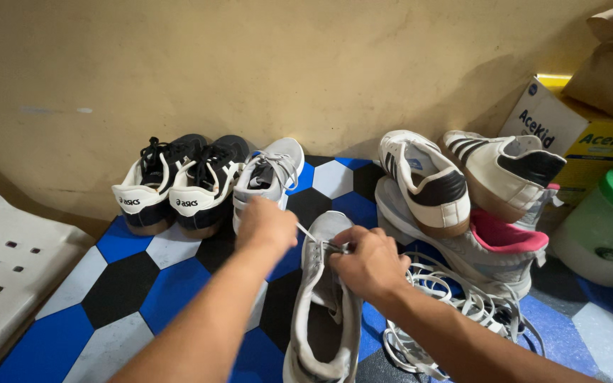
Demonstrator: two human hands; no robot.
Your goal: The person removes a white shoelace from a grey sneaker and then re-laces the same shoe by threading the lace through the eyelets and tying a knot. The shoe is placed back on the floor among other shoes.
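A: The left hand point(267, 223) was closed, fingers curled around a grey lace point(307, 232) that ran taut from it down to the grey shoe point(324, 305). Did you see the other one?

B: Yes. The right hand point(369, 262) was also closed, pinching the same lace right at the top eyelets of that shoe, knuckles toward the camera. How tight the fingertips pressed I could not tell; they were hidden under the hand.

A: And where did the shoe lie?

B: On the floor mat point(118, 291) of blue, black and white hexagons, heel toward the person, toe pointing at the wall point(250, 64), directly below both hands.

A: Its twin?

B: A matching grey shoe point(271, 177) stood just behind the left hand, beside a pair of black-and-white trainers point(179, 184) against the wall.

A: To the right I noticed a heap.

B: Two white shoes with dark stripes point(462, 181) were tipped on top of a grey shoe with a pink lining point(501, 248). A tangle of loose white laces point(455, 312) lay near the right forearm, touching the mat.

A: Farther out?

B: A white perforated plastic seat point(8, 269) at the left edge, and a pale tub with a green lid point(608, 227) before a cardboard box point(569, 128) at the right.
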